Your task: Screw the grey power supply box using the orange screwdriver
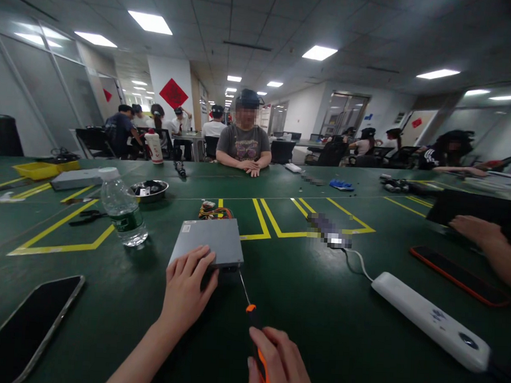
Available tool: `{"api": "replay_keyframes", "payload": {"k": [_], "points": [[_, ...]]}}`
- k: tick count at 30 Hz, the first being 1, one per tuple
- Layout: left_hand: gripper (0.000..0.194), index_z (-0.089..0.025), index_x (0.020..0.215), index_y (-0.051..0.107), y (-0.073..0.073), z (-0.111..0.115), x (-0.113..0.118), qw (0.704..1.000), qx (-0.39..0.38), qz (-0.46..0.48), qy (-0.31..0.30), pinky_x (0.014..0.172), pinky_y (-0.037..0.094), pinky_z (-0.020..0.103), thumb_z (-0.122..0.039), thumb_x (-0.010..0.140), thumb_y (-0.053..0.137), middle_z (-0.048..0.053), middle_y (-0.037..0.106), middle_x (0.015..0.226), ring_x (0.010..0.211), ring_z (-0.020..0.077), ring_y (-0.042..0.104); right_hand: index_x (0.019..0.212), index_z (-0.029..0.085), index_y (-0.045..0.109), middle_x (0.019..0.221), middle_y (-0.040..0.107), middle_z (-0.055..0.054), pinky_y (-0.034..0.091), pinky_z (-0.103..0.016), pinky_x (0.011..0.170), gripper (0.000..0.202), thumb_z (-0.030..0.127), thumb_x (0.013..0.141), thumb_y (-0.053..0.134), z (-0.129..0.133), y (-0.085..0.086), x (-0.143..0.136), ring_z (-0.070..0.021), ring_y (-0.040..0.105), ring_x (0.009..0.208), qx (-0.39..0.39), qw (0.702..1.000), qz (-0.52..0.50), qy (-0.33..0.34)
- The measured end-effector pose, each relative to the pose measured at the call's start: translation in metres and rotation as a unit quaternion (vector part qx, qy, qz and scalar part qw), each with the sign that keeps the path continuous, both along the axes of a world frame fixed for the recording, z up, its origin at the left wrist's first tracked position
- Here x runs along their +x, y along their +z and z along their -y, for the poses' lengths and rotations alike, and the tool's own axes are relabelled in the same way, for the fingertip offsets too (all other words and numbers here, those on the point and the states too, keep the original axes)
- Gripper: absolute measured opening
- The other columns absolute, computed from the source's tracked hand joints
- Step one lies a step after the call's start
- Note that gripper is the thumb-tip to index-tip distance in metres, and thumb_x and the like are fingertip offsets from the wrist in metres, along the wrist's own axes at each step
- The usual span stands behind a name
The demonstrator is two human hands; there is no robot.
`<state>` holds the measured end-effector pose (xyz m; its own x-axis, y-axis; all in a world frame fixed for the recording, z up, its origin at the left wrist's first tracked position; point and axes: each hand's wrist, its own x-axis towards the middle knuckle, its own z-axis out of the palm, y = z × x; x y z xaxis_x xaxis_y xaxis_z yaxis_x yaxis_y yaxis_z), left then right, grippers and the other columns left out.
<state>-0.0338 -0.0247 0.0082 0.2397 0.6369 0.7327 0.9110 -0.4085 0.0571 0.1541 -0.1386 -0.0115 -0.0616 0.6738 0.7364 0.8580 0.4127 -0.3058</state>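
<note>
A flat grey metal computer power supply [223, 234] lies on the green table, with a bundle of coloured wires [215, 211] behind it. My left hand [189, 285] rests over its near left part, fingers spread across the top and the thumb by the front edge. In my right hand [278, 361] is a screwdriver [251, 309] with an orange and black handle, the fingers wrapped around it. Its thin shaft points up and away, the tip at the power supply's near right corner beside a dark socket. Whether the tip sits in a screw is too small to tell.
A water bottle [127, 222] and a metal bowl [150, 190] stand to the left, near a phone [30, 322]. A white power strip [431, 321] and an orange-edged phone [457, 274] lie right, by another person's arm [490, 244]. Someone sits opposite [244, 142].
</note>
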Motion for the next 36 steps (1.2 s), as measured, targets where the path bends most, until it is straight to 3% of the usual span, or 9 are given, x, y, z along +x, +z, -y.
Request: {"api": "replay_keyframes", "payload": {"k": [3, 9, 18, 26, 36], "points": [[0.026, -0.024, 0.108, 0.053, 0.003, 0.003, 0.001, 1.000, -0.005, 0.005, 0.003, 0.086, 0.032, 0.040, -0.027, 0.082, 0.050, 0.006, 0.058, 0.116, 0.108, 0.0235, 0.050, 0.109, 0.019, 0.052, 0.086, 0.066, -0.005, 0.053, -0.027, 0.065, 0.025, 0.022, 0.084, 0.047, 0.001, 0.010, 0.010, -0.0178, 0.065, 0.074, -0.030, 0.997, 0.017, 0.064], [0.026, -0.024, 0.109, 0.052, 0.007, 0.006, 0.002, 0.999, -0.044, 0.019, 0.003, 0.088, 0.032, 0.039, -0.028, 0.083, 0.049, 0.006, 0.056, 0.118, 0.112, 0.0224, 0.048, 0.106, 0.020, 0.051, 0.082, 0.066, -0.004, 0.050, -0.030, 0.069, 0.022, 0.026, 0.090, 0.038, 0.008, 0.011, 0.000, -0.0170, 0.063, 0.073, -0.023, 0.996, -0.055, 0.064], [0.026, -0.024, 0.109, 0.053, 0.009, 0.006, 0.003, 0.998, -0.051, 0.033, -0.007, 0.090, 0.031, 0.039, -0.026, 0.083, 0.049, 0.006, 0.056, 0.119, 0.112, 0.0225, 0.048, 0.106, 0.017, 0.049, 0.081, 0.064, -0.005, 0.050, -0.028, 0.065, 0.023, 0.015, 0.084, 0.042, -0.005, 0.024, -0.010, -0.0157, 0.062, 0.069, -0.016, 0.995, -0.002, 0.103], [0.026, -0.024, 0.108, 0.053, 0.008, 0.006, 0.003, 0.998, -0.052, 0.034, -0.004, 0.090, 0.031, 0.039, -0.027, 0.083, 0.049, 0.006, 0.057, 0.118, 0.112, 0.0224, 0.048, 0.108, 0.019, 0.049, 0.087, 0.063, -0.006, 0.049, -0.031, 0.070, 0.024, 0.018, 0.086, 0.041, -0.006, 0.010, -0.014, -0.0180, 0.061, 0.077, -0.044, 0.996, -0.039, 0.073], [0.028, -0.024, 0.109, 0.053, 0.005, 0.004, 0.002, 0.999, -0.037, 0.031, -0.003, 0.089, 0.032, 0.040, -0.027, 0.082, 0.050, 0.006, 0.056, 0.119, 0.111, 0.0234, 0.048, 0.107, 0.019, 0.051, 0.083, 0.063, -0.004, 0.050, -0.026, 0.066, 0.024, 0.017, 0.084, 0.043, -0.008, 0.011, -0.008, -0.0154, 0.061, 0.072, -0.038, 0.995, -0.020, 0.086]]}}
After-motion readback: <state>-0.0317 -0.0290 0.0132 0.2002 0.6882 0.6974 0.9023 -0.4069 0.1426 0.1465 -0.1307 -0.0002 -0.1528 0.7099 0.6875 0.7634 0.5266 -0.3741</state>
